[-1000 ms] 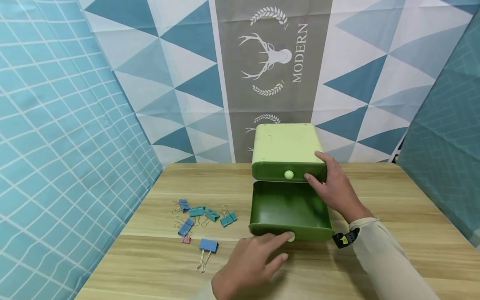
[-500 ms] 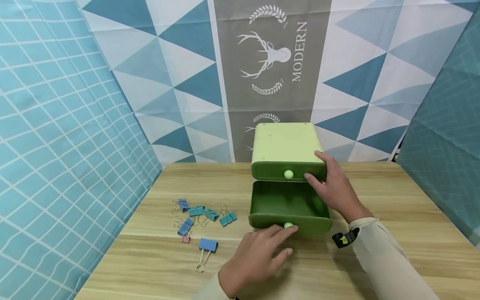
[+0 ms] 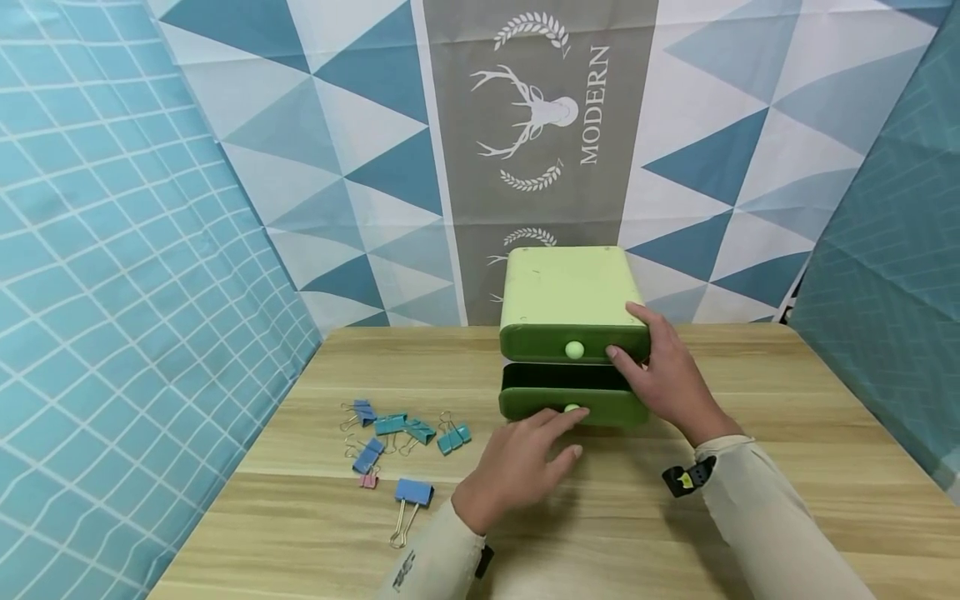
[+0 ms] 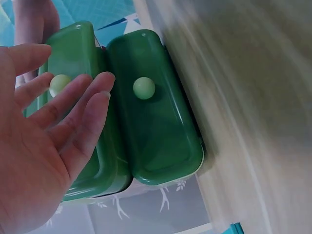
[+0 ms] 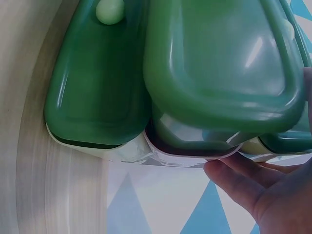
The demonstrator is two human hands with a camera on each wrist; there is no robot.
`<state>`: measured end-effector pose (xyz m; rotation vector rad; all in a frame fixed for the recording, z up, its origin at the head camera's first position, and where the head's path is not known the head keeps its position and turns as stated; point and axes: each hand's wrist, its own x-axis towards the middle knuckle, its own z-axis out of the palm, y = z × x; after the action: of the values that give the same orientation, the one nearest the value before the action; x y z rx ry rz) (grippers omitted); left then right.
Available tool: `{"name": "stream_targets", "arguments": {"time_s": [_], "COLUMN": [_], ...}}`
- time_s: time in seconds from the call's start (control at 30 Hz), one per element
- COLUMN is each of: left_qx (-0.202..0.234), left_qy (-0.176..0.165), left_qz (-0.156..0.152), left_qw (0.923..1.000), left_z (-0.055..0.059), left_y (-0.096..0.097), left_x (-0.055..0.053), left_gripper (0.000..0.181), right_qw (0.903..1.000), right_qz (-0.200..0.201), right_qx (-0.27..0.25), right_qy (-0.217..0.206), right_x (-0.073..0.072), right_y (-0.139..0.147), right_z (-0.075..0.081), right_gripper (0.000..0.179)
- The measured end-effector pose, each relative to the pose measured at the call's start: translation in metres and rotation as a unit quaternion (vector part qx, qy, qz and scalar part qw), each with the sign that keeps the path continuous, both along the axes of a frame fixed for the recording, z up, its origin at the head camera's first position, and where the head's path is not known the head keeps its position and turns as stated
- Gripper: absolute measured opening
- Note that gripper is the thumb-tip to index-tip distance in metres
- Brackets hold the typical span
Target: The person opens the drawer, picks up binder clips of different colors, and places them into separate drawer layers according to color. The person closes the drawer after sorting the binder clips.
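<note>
A light green desktop drawer cabinet (image 3: pixel 570 283) with dark green drawer fronts and round pale knobs stands at the back of the table. Below its shut top drawer, another drawer (image 3: pixel 615 408) sticks out slightly, its inside mostly in shadow. My left hand (image 3: pixel 517 462) reaches to this drawer's knob (image 3: pixel 573 408), fingertips at the knob and fingers loosely extended. My right hand (image 3: pixel 667 375) grips the cabinet's upper right corner, thumb on the top drawer's front. In the right wrist view, the protruding drawer (image 5: pixel 209 58) stands out beyond the lowest drawer (image 5: pixel 97 83).
Several blue and teal binder clips (image 3: pixel 452 439) and a small pink one (image 3: pixel 368 481) lie left of the cabinet. A larger blue binder clip (image 3: pixel 414 492) lies nearer, beside my left forearm. Patterned cloth (image 3: pixel 375 167) hangs behind the wooden table (image 3: pixel 300 533).
The protruding drawer has slid back into the cabinet by most of its length, my left hand moving forward with its knob. My right hand has stayed on the cabinet corner.
</note>
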<state>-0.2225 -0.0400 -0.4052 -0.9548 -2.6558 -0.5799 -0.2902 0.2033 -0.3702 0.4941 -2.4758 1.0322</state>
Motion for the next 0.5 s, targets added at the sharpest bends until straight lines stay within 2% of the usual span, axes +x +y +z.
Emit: {"name": "stream_targets", "arguments": {"time_s": [0.23,0.5], "left_qx": [0.013,0.018], "left_qy": [-0.005,-0.037], "left_qz": [0.011,0.017], "left_qw": [0.9998,0.999], "left_z": [-0.001,0.004], "left_y": [0.004,0.006], "left_x": [-0.016,-0.025], "left_gripper": [0.046,0.049], "right_qw": [1.0,1.0], "right_qz": [0.0,0.001], "right_qx": [-0.002,-0.004], "right_qy": [-0.004,-0.007], "right_x": [0.0,0.001], "right_y": [-0.001,-0.001], "right_z": [-0.001,0.0], "right_gripper": [0.07,0.071]}}
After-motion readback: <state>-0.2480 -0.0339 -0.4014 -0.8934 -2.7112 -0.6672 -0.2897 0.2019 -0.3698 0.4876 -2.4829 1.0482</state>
